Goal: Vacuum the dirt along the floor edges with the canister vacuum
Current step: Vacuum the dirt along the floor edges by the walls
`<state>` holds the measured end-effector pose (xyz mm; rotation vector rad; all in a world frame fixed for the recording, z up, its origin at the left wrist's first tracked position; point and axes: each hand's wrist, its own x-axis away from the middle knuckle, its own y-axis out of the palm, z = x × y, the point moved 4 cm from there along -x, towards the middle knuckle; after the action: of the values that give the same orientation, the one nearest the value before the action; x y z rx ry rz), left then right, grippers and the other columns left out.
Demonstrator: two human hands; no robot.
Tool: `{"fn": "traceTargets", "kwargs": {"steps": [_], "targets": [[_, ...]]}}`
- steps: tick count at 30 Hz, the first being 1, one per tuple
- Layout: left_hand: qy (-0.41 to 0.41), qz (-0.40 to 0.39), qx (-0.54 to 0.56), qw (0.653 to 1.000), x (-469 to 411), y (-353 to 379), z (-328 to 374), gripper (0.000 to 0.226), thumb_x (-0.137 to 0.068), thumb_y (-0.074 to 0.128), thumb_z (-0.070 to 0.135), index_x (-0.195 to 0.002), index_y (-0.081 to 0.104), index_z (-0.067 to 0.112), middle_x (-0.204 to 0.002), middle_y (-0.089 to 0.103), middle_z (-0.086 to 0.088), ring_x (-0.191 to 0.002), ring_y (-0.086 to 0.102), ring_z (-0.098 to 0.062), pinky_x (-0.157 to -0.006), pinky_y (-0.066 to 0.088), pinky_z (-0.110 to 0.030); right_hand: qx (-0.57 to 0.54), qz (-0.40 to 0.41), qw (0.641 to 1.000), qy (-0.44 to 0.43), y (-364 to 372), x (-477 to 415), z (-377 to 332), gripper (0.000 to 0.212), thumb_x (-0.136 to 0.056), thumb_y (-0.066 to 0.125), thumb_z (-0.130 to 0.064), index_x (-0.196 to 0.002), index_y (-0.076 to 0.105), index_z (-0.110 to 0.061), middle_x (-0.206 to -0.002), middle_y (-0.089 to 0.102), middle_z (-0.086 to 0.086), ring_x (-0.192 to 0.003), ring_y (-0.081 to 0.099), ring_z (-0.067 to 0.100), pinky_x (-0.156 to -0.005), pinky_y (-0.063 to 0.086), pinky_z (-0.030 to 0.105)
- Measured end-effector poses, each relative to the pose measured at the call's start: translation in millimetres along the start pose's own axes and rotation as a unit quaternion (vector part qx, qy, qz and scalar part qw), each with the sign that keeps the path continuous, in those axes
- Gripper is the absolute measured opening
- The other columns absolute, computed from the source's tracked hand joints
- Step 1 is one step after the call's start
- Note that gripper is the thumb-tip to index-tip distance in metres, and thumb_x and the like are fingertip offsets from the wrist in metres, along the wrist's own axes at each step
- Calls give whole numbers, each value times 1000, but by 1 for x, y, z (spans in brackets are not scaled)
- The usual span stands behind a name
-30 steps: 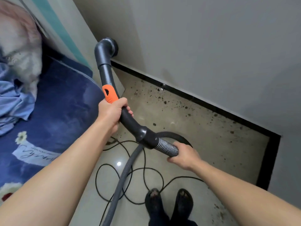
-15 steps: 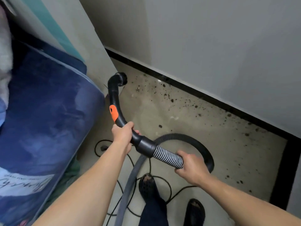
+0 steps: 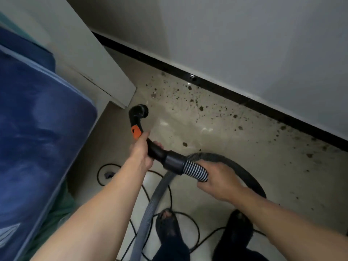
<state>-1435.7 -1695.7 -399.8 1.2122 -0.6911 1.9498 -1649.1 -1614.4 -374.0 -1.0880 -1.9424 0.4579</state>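
My left hand (image 3: 140,152) grips the black curved vacuum handle (image 3: 157,150) just below its orange slider (image 3: 136,131). The handle's open nozzle end (image 3: 139,111) points down at the beige floor near the corner of a white cabinet. My right hand (image 3: 218,180) grips the ribbed black-and-white hose cuff (image 3: 194,171). From there the grey hose (image 3: 150,206) loops round behind my right hand and runs down between my arms. Dark specks of dirt (image 3: 190,99) lie scattered along the black baseboard (image 3: 207,85). The canister itself is out of view.
A blue mattress (image 3: 37,132) fills the left side, with the white cabinet (image 3: 98,70) behind it. A thin black power cord (image 3: 170,196) coils on the floor around my two dark slippers (image 3: 169,228). A grey wall rises above the baseboard.
The nozzle end has come down from the wall corner toward the floor by the cabinet. My view has tilted down and right, and both hands keep their grips.
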Motion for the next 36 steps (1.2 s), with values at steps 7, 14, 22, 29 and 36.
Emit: {"fn": "traceTargets", "kwargs": {"steps": [7, 14, 22, 29, 36], "targets": [[34, 44, 70, 996, -92, 36, -27, 32, -89, 61, 20, -118, 57, 5, -59, 50, -5, -40, 50, -16, -43, 49, -26, 104, -9, 994, -32, 6, -66, 69, 83, -81, 65, -55, -150, 20, -39, -117, 63, -8, -93, 63, 14, -76, 50, 28], [59, 24, 39, 997, -177, 30, -28, 24, -89, 60, 14, -109, 50, 5, -76, 56, -14, -54, 57, -25, -57, 57, -40, 199, 28, 973, -118, 65, -156, 55, 94, -81, 53, -73, -154, 4, -38, -126, 57, -2, -100, 62, 21, -83, 50, 34], [132, -35, -70, 988, -239, 37, 9, 43, -87, 63, 16, -123, 44, 3, -107, 58, -19, -96, 62, -37, -63, 56, -46, 310, 79, 936, -146, 94, -218, 46, 75, -83, 64, -40, -145, 24, -26, -118, 54, 3, -90, 61, 25, -64, 35, 31], [153, -82, -95, 980, -258, 41, 13, 54, -83, 70, 28, -129, 46, 10, -115, 59, -18, -90, 62, -31, -54, 53, -39, 217, 59, 963, -146, 90, -214, 59, 66, -77, 69, -30, -133, 33, -33, -106, 59, 1, -83, 57, 22, -68, 44, 32], [139, -93, -112, 980, -244, 22, -8, 36, -90, 63, 26, -121, 48, 14, -115, 58, -20, -98, 60, -36, -69, 54, -48, 260, 116, 952, -116, 117, -186, 47, 64, -82, 63, -24, -136, 30, -34, -110, 55, 2, -88, 60, 25, -67, 40, 32]]}}
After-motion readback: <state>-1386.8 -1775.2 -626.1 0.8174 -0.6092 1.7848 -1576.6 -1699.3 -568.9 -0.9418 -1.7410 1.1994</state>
